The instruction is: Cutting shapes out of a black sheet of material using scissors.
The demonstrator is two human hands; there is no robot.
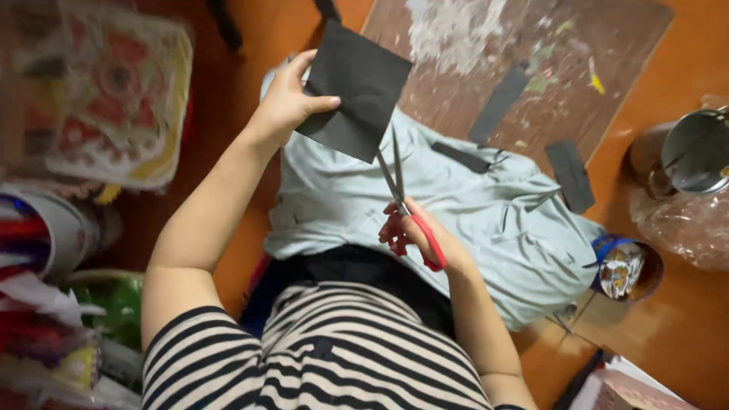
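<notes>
Scissors with red handles and steel blades [406,205], gripped by the right hand [418,235], bite a square black paper sheet [355,89] pinched by the left hand [287,102]; cutting is underway and calls for steady closing.

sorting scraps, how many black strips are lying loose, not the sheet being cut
3: one long strip on the brown board, one short strip on the pale cloth, one wide strip at the board's edge. Others may be hidden.

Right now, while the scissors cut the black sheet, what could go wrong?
The left hand pinches the black sheet close above the scissors in the right hand, so the blades might nick the thumb. The sheet hangs unsupported, so the cut may wander. Offcuts may fall among the black strips on the grey cloth.
</notes>
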